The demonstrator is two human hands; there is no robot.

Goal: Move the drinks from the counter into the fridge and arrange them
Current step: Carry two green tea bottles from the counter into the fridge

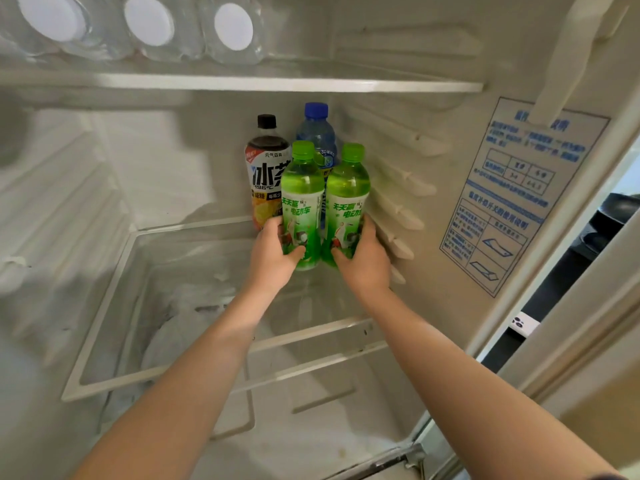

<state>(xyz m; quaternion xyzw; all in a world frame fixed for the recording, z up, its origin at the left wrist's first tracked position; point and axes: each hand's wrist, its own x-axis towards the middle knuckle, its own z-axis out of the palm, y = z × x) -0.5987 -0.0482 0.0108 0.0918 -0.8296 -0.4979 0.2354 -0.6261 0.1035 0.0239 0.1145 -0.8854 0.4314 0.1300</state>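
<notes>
The placing step is judged to be in hand: two green-capped drinks are held upright side by side inside the fridge, the left green bottle [302, 202] gripped low by the left hand [273, 252] and the right green bottle [347, 202] gripped low by the right hand [365, 259], fingers curled round each base; the hands are close together but apart; whether the bases rest on the glass shelf [100, 317] or hang just above it cannot be told; just behind them, at the back right corner, an iced tea bottle [266, 174] with a black cap and a water bottle [317, 136] with a blue cap are stood; next, the pair would need to be set down squarely in front of that back row, kept upright and released without the rear bottles being knocked; on the iced tea "冰茶", "元气森林" and "196°C" can be read; on each green label "电动车" is legible beneath what appears to be "天天赢", no brand being made out; the blue-printed sticker [516, 195] on the right wall is too blurred to read; clear bottles [149, 22] with white caps are laid on the upper shelf [277, 85]
</notes>
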